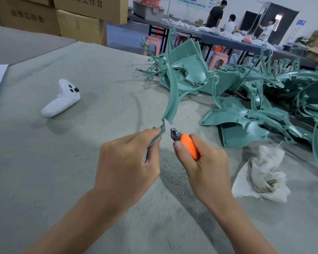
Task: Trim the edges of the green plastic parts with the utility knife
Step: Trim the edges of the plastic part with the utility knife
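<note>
Pinches the near end of a thin, smooth, curved green plastic strip [173,92] between thumb and fingers of the left hand [128,160], long axis arcing up and away. Grips an orange-handled utility knife [188,145] in the curled right hand [204,167], blade pointing up-left onto the strip's edge just above the left fingertips. Beyond the right hand on the grey felt tabletop [81,162], a tangled heap of green parts [264,99]; beside it, a crumpled cloth [262,171].
</note>
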